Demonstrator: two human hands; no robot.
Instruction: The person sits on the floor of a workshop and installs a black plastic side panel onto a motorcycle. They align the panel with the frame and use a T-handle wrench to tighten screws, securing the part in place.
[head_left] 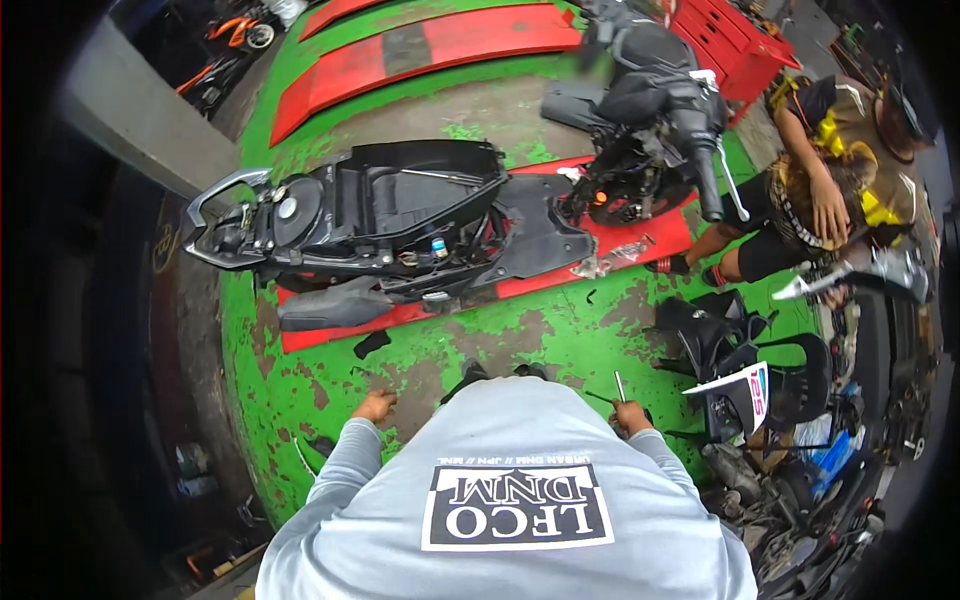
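My right hand (632, 415) is closed round a tool with a shiny metal rod (619, 386) and a thin dark shaft, perhaps a T-handle wrench; its exact kind is too small to tell. Low at my left side, my left hand (375, 407) hangs with fingers loosely bent and apart, and nothing shows in it. Both hands are apart from the partly stripped black scooter (420, 205) in front of me. Its seat is off, so the storage bin (403, 200) lies bare, and the handlebar (697, 150) is at the right.
The scooter stands on a red platform (650, 247) on a worn green floor. Another person (850, 170) is at the right beside a silver-and-black part (860, 280). Black body panels (705, 335) and a white panel (740, 390) lie nearer me. A red tool cabinet (720, 50) stands behind.
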